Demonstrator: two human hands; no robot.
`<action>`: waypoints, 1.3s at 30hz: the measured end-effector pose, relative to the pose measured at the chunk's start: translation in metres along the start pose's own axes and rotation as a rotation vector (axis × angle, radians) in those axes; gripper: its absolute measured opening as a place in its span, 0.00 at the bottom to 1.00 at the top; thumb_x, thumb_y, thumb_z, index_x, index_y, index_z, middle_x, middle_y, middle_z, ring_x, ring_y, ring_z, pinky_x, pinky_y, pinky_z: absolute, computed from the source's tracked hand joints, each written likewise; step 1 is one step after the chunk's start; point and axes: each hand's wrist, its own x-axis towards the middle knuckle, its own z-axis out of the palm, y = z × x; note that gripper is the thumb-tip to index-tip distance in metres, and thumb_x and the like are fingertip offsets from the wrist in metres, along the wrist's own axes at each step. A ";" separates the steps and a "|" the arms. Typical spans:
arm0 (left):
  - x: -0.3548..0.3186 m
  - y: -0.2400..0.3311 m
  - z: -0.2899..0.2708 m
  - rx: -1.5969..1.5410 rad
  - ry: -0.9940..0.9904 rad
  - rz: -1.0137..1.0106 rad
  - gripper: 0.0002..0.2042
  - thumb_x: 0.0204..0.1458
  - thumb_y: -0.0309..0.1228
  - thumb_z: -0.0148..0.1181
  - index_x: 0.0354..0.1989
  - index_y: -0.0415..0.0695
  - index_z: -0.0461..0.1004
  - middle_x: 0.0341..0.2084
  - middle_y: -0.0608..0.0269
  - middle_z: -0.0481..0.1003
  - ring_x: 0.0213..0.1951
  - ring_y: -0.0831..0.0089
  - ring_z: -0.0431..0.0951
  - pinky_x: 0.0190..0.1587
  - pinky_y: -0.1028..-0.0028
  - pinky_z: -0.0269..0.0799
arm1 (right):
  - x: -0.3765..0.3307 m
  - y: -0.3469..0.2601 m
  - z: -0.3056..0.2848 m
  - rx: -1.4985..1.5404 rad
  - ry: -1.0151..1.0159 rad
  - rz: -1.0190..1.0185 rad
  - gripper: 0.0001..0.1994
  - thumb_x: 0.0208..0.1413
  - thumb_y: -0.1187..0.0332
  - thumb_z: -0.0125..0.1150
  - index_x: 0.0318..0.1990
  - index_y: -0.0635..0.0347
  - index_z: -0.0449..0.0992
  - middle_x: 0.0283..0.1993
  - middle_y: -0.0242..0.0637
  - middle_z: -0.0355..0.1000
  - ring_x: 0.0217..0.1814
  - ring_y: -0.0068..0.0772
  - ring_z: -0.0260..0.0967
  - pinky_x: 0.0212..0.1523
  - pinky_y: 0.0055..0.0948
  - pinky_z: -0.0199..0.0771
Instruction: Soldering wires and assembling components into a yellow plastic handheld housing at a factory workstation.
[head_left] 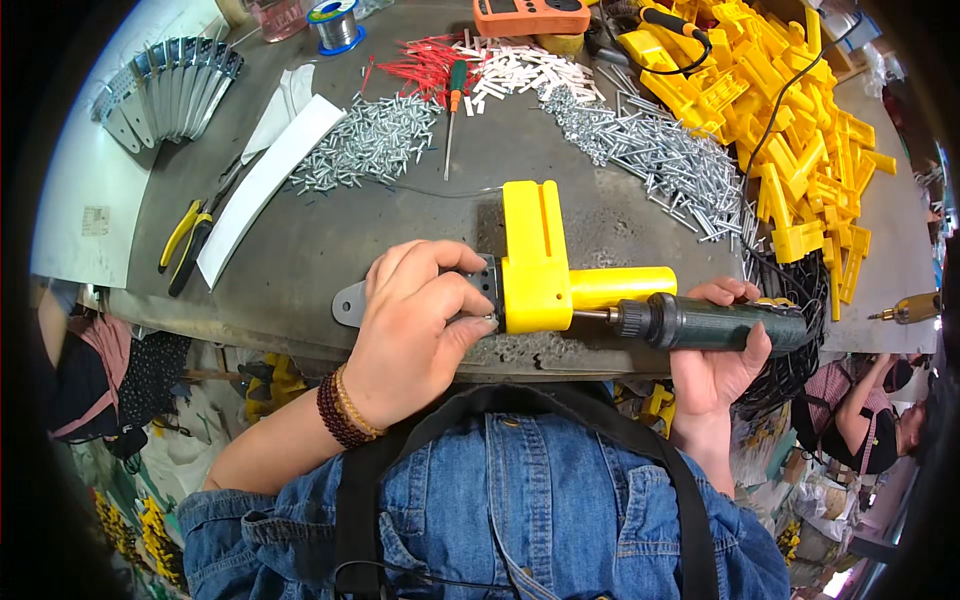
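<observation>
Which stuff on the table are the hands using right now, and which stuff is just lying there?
In use:
- left hand pressing the grey metal bracket against the yellow plastic part
- right hand holding the green electric screwdriver, its tip at the yellow part

Just lying about:
- yellow-handled pliers
- small green screwdriver
- piles of silver screws
- heap of yellow parts
- solder spool

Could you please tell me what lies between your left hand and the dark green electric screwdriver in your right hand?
In the head view, the yellow plastic housing lies between the left hand and the dark green electric screwdriver.
</observation>
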 end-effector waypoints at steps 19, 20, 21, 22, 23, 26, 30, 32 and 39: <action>0.001 -0.004 -0.003 -0.010 -0.049 0.031 0.09 0.36 0.25 0.72 0.22 0.47 0.74 0.33 0.67 0.75 0.40 0.66 0.73 0.49 0.65 0.61 | 0.025 -0.043 -0.006 -0.438 -0.737 0.029 0.27 0.40 0.60 0.80 0.48 0.33 0.72 0.56 0.16 0.71 0.57 0.26 0.64 0.73 0.58 0.41; 0.008 0.000 -0.008 -0.015 -0.050 0.043 0.11 0.38 0.25 0.71 0.29 0.46 0.74 0.36 0.63 0.75 0.43 0.63 0.73 0.51 0.63 0.63 | 0.029 -0.052 -0.008 -0.351 -0.732 0.013 0.26 0.38 0.60 0.81 0.46 0.33 0.72 0.52 0.13 0.70 0.54 0.22 0.65 0.72 0.58 0.42; 0.016 0.004 -0.010 -0.019 -0.063 0.061 0.11 0.38 0.25 0.71 0.29 0.46 0.74 0.36 0.63 0.75 0.43 0.63 0.73 0.51 0.63 0.63 | 0.031 -0.060 -0.010 -0.264 -0.729 -0.006 0.26 0.37 0.61 0.81 0.44 0.34 0.72 0.49 0.10 0.70 0.52 0.19 0.65 0.72 0.59 0.43; 0.021 0.006 -0.012 0.013 -0.036 0.016 0.12 0.40 0.24 0.69 0.32 0.45 0.73 0.37 0.61 0.75 0.44 0.61 0.73 0.51 0.62 0.64 | 0.036 -0.050 -0.009 -0.117 -0.610 0.041 0.25 0.38 0.62 0.81 0.45 0.35 0.72 0.46 0.10 0.68 0.50 0.18 0.66 0.72 0.57 0.45; 0.029 0.006 -0.012 0.019 -0.009 -0.013 0.13 0.42 0.24 0.68 0.36 0.43 0.71 0.37 0.59 0.75 0.45 0.58 0.73 0.51 0.61 0.65 | 0.032 -0.041 0.000 -0.082 -0.437 0.025 0.25 0.40 0.62 0.80 0.47 0.38 0.73 0.50 0.14 0.68 0.51 0.20 0.66 0.72 0.55 0.46; 0.047 -0.014 -0.006 -0.225 -0.215 -0.202 0.11 0.50 0.25 0.64 0.39 0.40 0.68 0.35 0.59 0.74 0.41 0.65 0.74 0.47 0.68 0.69 | 0.040 -0.024 0.003 -0.163 -0.233 0.009 0.24 0.47 0.62 0.75 0.53 0.41 0.72 0.54 0.24 0.69 0.53 0.23 0.67 0.70 0.55 0.51; 0.052 -0.027 0.001 -0.494 -0.345 -0.389 0.09 0.53 0.25 0.63 0.37 0.40 0.67 0.32 0.64 0.71 0.36 0.77 0.71 0.43 0.76 0.69 | 0.042 -0.014 0.002 -0.088 -0.179 0.009 0.23 0.49 0.65 0.73 0.52 0.40 0.73 0.53 0.26 0.70 0.53 0.24 0.66 0.70 0.54 0.53; 0.048 -0.028 0.003 -0.531 -0.327 -0.378 0.09 0.52 0.24 0.63 0.36 0.40 0.67 0.31 0.65 0.70 0.36 0.78 0.70 0.43 0.77 0.68 | 0.043 -0.010 0.005 -0.090 -0.172 0.013 0.23 0.49 0.64 0.73 0.53 0.40 0.73 0.53 0.26 0.70 0.53 0.24 0.66 0.70 0.54 0.53; 0.052 -0.023 -0.005 -0.466 -0.341 -0.338 0.09 0.51 0.23 0.62 0.36 0.42 0.68 0.29 0.62 0.70 0.34 0.73 0.72 0.41 0.74 0.69 | 0.048 -0.004 0.005 -0.085 -0.186 0.073 0.23 0.49 0.64 0.73 0.54 0.40 0.73 0.54 0.26 0.69 0.53 0.25 0.66 0.69 0.53 0.55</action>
